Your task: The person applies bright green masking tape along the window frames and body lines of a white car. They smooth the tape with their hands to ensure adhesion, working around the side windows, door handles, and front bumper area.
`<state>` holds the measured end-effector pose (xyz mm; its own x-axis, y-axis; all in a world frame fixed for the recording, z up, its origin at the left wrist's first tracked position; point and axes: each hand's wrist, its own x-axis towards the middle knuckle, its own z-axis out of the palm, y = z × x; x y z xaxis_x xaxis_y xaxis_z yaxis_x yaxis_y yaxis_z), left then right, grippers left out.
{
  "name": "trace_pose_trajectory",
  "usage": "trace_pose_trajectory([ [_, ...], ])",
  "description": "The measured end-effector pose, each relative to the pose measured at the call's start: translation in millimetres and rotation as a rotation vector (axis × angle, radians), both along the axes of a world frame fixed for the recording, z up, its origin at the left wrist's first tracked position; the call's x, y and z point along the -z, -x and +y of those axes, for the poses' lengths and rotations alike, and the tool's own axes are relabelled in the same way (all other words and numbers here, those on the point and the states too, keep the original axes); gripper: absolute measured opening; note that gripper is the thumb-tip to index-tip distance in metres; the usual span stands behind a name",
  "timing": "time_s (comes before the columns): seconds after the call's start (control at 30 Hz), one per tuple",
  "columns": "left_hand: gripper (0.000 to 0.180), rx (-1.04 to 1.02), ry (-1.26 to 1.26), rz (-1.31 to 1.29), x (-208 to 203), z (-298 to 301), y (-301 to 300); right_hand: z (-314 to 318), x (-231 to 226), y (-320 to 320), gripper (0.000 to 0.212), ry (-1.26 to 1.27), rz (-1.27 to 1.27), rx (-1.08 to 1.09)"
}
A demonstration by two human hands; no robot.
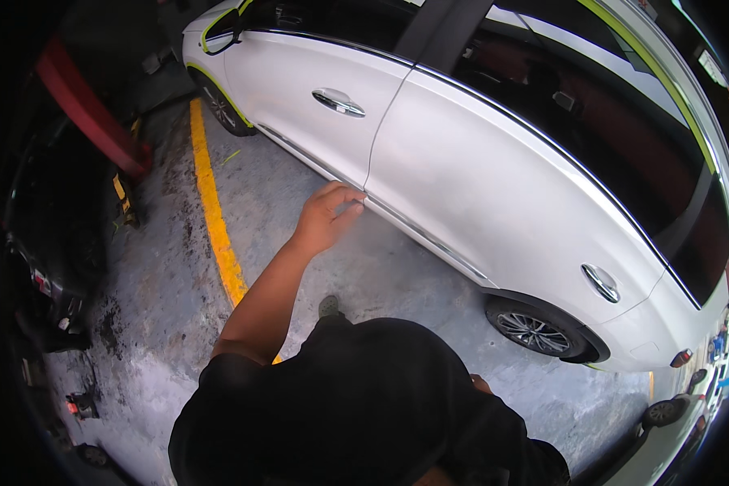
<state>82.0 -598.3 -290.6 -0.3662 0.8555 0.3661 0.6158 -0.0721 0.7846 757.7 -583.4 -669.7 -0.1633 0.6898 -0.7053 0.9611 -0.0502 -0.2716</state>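
Observation:
A white car (494, 170) stands along my front and right side, its doors closed. My left hand (329, 217) reaches to the low edge of the doors, by the seam between front and rear door. Its fingers are bent, thumb and forefinger brought close in a pinch. The fingertips are at the end of the chrome trim strip (429, 236); whether they touch it or pinch something small, I cannot make out. Of my right hand (480, 384) only a sliver shows beside my black shirt, its fingers hidden.
Lime-green masking tape (236, 105) edges the front wheel arch, mirror and window frame. A yellow line (211, 202) crosses the grey floor. On the left stand a red post (89, 105) and a dark vehicle (49, 267). Another car (664, 413) is at lower right.

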Motion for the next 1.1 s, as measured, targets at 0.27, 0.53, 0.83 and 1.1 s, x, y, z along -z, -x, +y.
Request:
trace_pose_trajectory([
  [0.27,0.019,0.261,0.205,0.003,51,-29,19,38,-81,143,0.082,-0.034,0.196,0.318],
  [0.53,0.062,0.484,0.532,-0.143,126,-99,75,14,-222,439,0.088,-0.059,0.644,-0.215],
  [0.83,0.045,0.488,0.406,-0.127,95,-88,130,-6,-315,569,0.093,-0.244,0.609,-0.457],
  [1.1,0.041,0.365,0.33,-0.215,95,-66,145,19,-321,599,0.092,-0.227,0.519,-0.513],
])
